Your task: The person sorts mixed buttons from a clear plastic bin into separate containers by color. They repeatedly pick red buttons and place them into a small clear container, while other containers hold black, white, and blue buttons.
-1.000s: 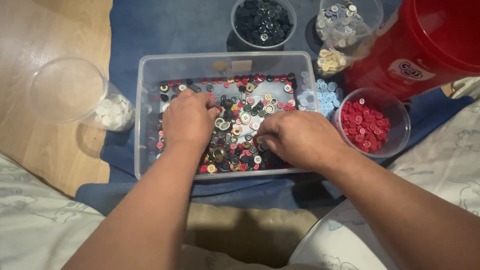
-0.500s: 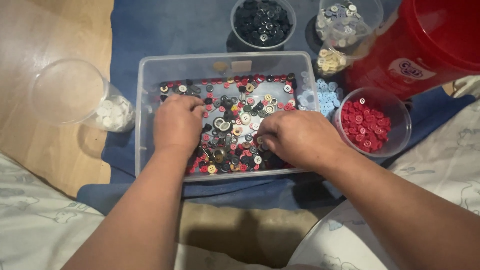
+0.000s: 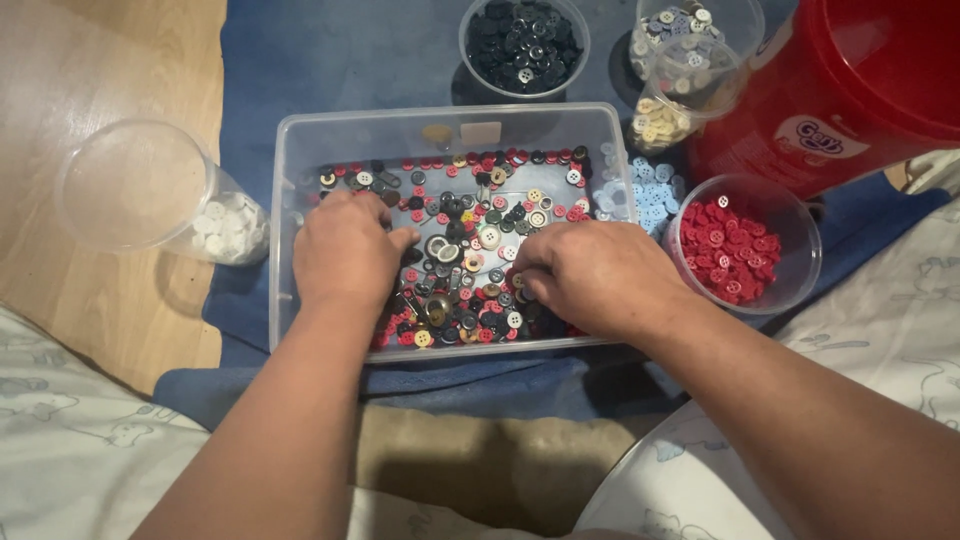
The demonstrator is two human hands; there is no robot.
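A blue cloth (image 3: 330,60) is spread over the wooden floor (image 3: 90,90), apparently so that every container rests on one soft surface and stray pieces are caught. On it, at the far right, a large red bucket (image 3: 860,80) is stood, tilted toward the work.

A clear bin (image 3: 290,180) is set in the middle, directly before the person, within reach of both arms. Its floor is covered by mixed buttons (image 3: 480,240) in red, black, white and brown, spread in a thin layer so that single ones can be told apart.

Smaller clear cups are ranged around the bin, each kept to one colour: a cup of red buttons (image 3: 735,245) just beside the bin's right wall, a cup of dark buttons (image 3: 523,45) behind it, two cups of pale buttons (image 3: 690,60) near the bucket, and a cup of white buttons (image 3: 160,195) tipped on its side to the left. Loose light-blue buttons (image 3: 645,195) lie between the bin and the red cup.

The left hand (image 3: 345,250) is laid knuckles-up on the buttons, fingers bent down among them; whether anything is pinched cannot be told. The right hand (image 3: 600,275) is curled, its fingertips drawn together on the buttons near the bin's middle, though what they grip is hidden.
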